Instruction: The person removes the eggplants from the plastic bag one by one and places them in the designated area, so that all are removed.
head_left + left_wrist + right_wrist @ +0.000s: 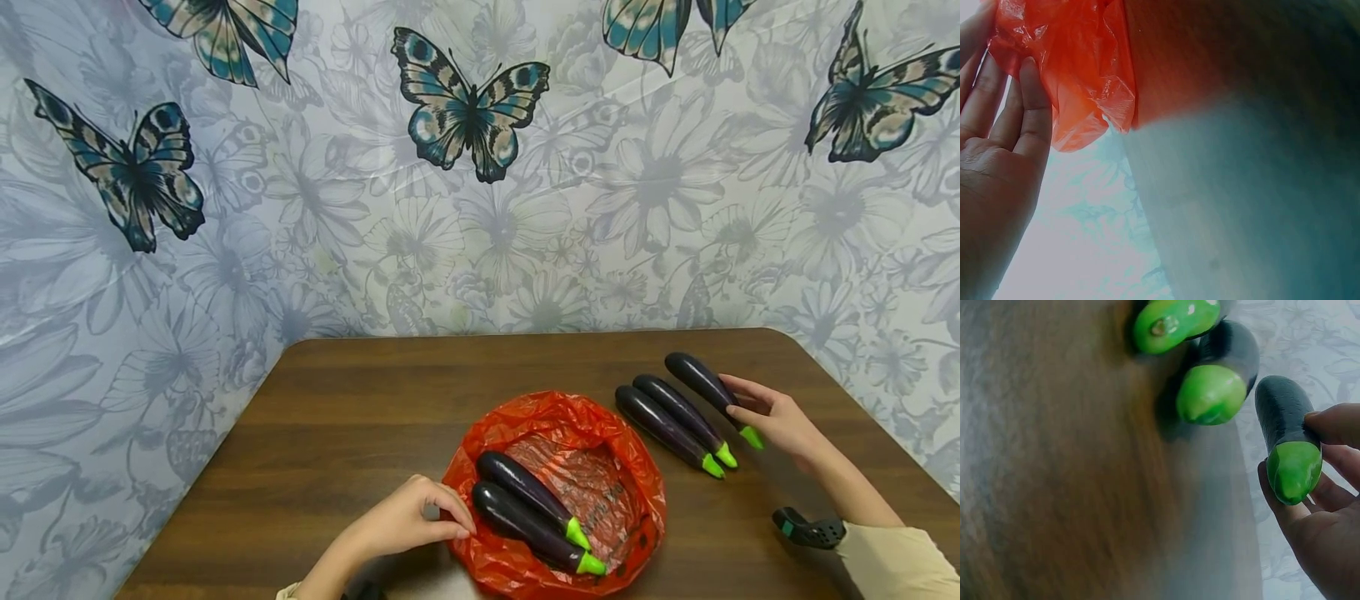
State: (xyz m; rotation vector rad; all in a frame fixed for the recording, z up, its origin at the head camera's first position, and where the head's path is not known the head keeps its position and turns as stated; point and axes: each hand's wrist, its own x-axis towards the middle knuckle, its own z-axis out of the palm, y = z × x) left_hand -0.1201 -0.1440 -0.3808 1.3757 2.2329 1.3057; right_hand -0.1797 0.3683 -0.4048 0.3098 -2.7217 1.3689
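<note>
The right hand (776,417) pinches the stem end of an aubergine (703,383), the farthest right of three lying in a row right of the red bag (626,467). The left hand (408,521) rests at the bag's left rim, fingers seemingly pinching the plastic. Two more aubergines (528,508) lie inside the bag.

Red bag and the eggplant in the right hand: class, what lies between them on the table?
Two eggplants side by side, seen from the head view.
</note>
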